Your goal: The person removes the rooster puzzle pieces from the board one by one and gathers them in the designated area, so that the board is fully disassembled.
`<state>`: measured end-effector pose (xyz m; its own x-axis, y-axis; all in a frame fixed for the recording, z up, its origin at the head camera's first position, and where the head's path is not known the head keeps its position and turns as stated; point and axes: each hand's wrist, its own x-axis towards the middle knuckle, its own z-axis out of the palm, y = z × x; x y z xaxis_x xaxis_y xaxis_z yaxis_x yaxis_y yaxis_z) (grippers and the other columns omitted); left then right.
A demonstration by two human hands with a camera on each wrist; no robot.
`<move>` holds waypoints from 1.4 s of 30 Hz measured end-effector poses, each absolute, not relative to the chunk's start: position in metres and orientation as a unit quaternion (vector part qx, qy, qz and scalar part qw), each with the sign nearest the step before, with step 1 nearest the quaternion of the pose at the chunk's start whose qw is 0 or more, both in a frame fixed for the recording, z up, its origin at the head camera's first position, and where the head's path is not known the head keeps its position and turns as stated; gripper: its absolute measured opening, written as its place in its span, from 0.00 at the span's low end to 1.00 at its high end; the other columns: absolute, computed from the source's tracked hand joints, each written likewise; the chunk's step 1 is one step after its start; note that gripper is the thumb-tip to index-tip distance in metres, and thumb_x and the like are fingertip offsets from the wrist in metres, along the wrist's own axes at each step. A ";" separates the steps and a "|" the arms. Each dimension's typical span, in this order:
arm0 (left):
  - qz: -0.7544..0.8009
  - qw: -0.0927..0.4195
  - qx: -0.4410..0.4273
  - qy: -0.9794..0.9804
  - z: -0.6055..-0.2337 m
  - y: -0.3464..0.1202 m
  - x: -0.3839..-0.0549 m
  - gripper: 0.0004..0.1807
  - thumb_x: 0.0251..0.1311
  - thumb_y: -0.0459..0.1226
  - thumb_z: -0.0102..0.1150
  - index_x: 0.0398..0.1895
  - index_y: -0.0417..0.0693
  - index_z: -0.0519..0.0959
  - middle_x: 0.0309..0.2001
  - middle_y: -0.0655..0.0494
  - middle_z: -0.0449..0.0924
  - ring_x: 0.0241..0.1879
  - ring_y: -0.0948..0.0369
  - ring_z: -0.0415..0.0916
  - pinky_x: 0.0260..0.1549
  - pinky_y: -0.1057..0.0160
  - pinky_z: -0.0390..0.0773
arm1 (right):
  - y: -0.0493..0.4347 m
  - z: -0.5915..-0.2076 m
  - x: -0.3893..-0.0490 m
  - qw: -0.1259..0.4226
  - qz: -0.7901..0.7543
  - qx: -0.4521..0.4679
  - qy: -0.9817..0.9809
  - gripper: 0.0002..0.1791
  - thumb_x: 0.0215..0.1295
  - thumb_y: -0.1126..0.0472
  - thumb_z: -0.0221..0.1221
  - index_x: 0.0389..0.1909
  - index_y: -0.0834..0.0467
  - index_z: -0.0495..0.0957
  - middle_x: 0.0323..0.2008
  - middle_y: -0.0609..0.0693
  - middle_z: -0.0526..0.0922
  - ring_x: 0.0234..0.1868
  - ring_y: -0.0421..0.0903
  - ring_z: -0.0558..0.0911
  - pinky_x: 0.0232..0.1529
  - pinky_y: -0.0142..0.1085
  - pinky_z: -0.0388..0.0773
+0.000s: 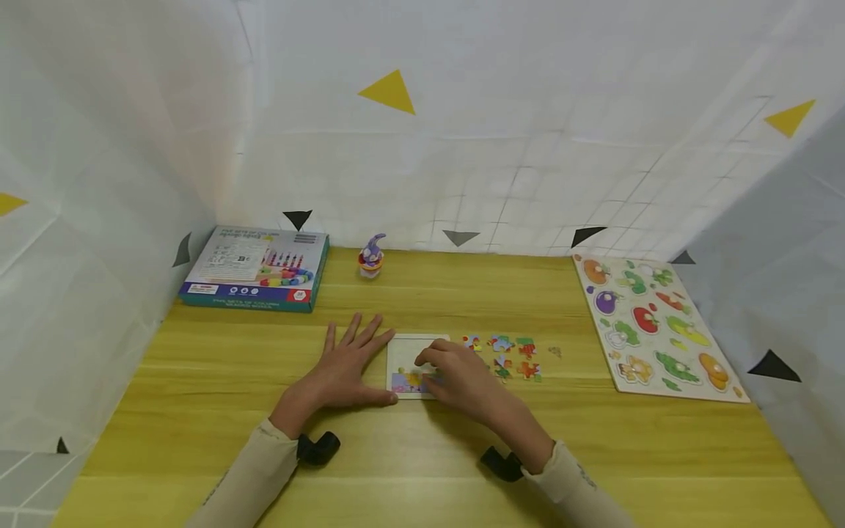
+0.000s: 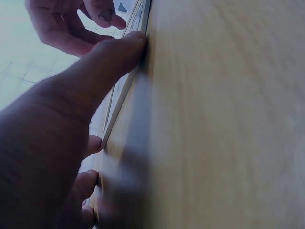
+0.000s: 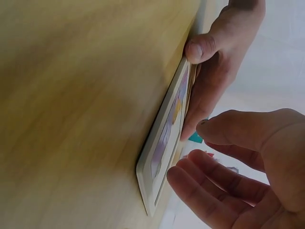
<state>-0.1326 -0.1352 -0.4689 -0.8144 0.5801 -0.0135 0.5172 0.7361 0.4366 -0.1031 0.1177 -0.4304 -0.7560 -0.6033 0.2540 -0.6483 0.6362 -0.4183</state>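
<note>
A small jigsaw tray (image 1: 408,353) with a pale rim lies on the wooden table, several pieces fitted along its near side (image 1: 400,383). My left hand (image 1: 343,370) rests with fingers spread at the tray's left side; its thumb (image 2: 128,47) touches the rim. Over the tray's right part hovers my right hand (image 1: 462,378), its fingers loosely bent. In the right wrist view, nothing shows between that hand's thumb and fingers (image 3: 200,191). Loose puzzle pieces (image 1: 527,369) lie to the right of the tray, some partly behind the right hand.
At the back left lies a boxed bead set (image 1: 257,271). A purple toy figure (image 1: 372,257) stands near the back edge. On the right is a vegetable peg board (image 1: 650,330). White sheeting (image 1: 502,176) borders the table's back and sides.
</note>
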 end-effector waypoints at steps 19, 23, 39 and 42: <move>0.213 0.079 0.295 0.928 -0.468 -0.135 -0.132 0.59 0.49 0.71 0.63 0.80 0.56 0.54 0.80 0.50 0.41 0.77 0.42 0.30 0.65 0.28 0.26 | 0.095 -0.436 -0.106 0.041 0.242 0.362 -0.899 0.11 0.57 0.66 0.71 0.41 0.58 0.85 0.41 0.49 0.82 0.41 0.44 0.81 0.42 0.39 0.81; 0.213 0.083 0.295 0.928 -0.469 -0.135 -0.132 0.59 0.49 0.71 0.63 0.80 0.57 0.54 0.81 0.51 0.40 0.78 0.43 0.29 0.65 0.29 0.25 | 0.092 -0.437 -0.106 0.033 0.237 0.368 -0.898 0.11 0.57 0.66 0.71 0.42 0.59 0.85 0.40 0.49 0.82 0.40 0.43 0.80 0.42 0.38 0.80; 0.214 0.073 0.298 0.927 -0.469 -0.135 -0.133 0.60 0.48 0.72 0.63 0.80 0.56 0.54 0.80 0.50 0.40 0.77 0.42 0.30 0.65 0.28 0.27 | 0.085 -0.440 -0.106 0.027 0.202 0.374 -0.905 0.11 0.56 0.64 0.71 0.41 0.58 0.86 0.41 0.47 0.85 0.42 0.45 0.82 0.46 0.39 0.80; 0.219 0.071 0.300 0.926 -0.468 -0.136 -0.132 0.59 0.48 0.71 0.64 0.80 0.55 0.55 0.80 0.49 0.41 0.77 0.41 0.30 0.65 0.28 0.27 | 0.084 -0.441 -0.107 0.028 0.198 0.375 -0.905 0.09 0.57 0.63 0.71 0.39 0.56 0.86 0.39 0.47 0.85 0.41 0.44 0.82 0.44 0.39 0.80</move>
<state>-0.1323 -0.1358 -0.4685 -0.8099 0.5866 -0.0008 0.5243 0.7244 0.4477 -0.1067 0.0838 -0.4405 -0.7176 -0.6675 0.1985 -0.6894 0.6408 -0.3378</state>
